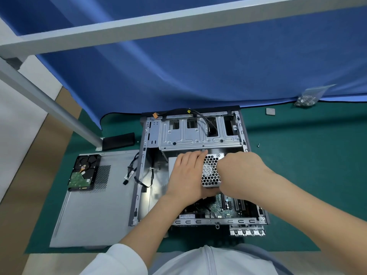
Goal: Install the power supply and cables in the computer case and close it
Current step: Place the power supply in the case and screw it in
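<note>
As both hands hold it, power supply (pixel 211 170) lies flat, honeycomb grille up.

Open grey metal computer case (pixel 198 165) lying flat on green bench mat, green motherboard (pixel 220 209) exposed at near right. Silver box-shaped power supply with honeycomb grille (pixel 211 171) sitting inside, mid-case. Flat grey side panel (pixel 95 211) lying left, just beside case.

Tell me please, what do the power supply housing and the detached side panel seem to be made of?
Power supply housing: apparently bare sheet metal, silver and slightly shiny, punched with a honeycomb grille.
Side panel: probably painted or coated sheet metal, matte pale grey, flat with a thin folded edge and a patch of small vent holes. The exact metal cannot be told.
</note>
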